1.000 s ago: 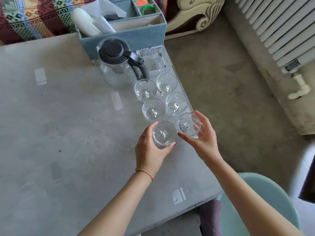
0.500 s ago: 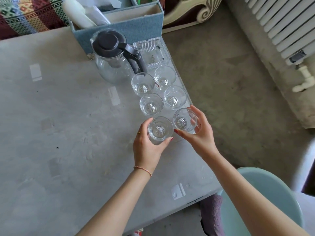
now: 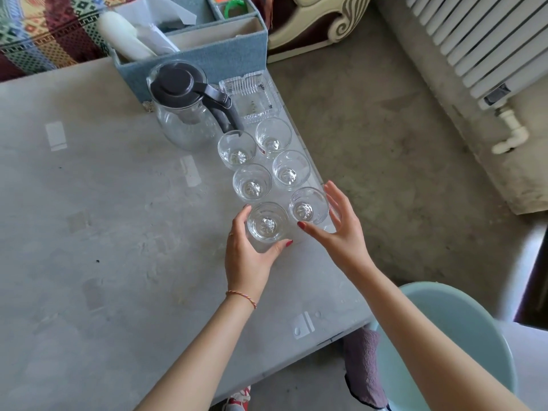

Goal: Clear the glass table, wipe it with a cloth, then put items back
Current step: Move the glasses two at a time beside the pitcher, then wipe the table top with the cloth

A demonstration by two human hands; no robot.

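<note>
The right hand [image 3: 341,229] has let go of the near right glass [image 3: 308,205]: a second ago its fingers curled round it, and now they are spread and straight beside it. The left hand [image 3: 249,253] has loosened a little round the near left glass [image 3: 267,222].

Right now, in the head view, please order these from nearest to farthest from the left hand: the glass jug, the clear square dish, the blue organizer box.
From the left hand:
1. Glass jug, beyond the glasses.
2. Clear square dish, right of the jug.
3. Blue organizer box, at the table's far edge.
</note>
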